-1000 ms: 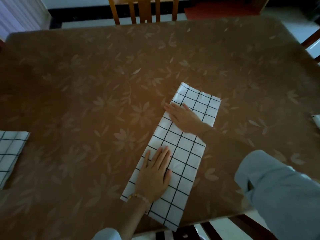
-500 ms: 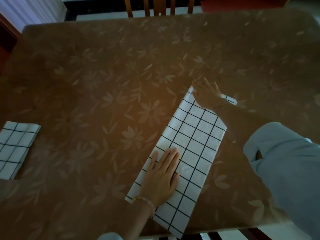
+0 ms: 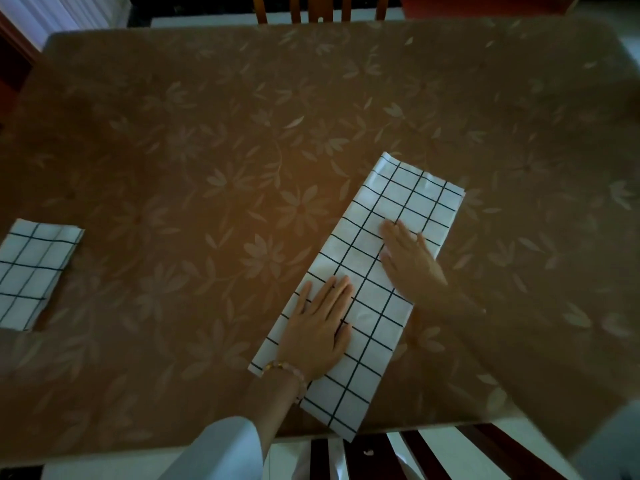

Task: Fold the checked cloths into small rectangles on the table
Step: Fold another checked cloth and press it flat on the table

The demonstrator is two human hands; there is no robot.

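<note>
Two hands lie flat on a long white black-checked cloth strip (image 3: 408, 199), neither gripping anything. The strip runs slantwise over the near right part of the brown table (image 3: 207, 133), whose covering is printed with pale flowers and leaves, and its near end hangs just past the table's near edge. The left hand (image 3: 318, 327), with a beaded bracelet (image 3: 280, 367) at the wrist, presses the strip's nearer half with straight fingers. The right hand (image 3: 410, 258), blurred, presses the strip's middle, fingers extended. At the table's left edge lies a second checked cloth folded into a small rectangle (image 3: 31, 268), well apart from the strip. Beyond the table's far edge stand a light wooden chair back (image 3: 318, 8) and, off the far left corner, a white pleated curtain (image 3: 52, 12). A dark slatted chair (image 3: 398, 452) sits at the table's near edge.
</note>
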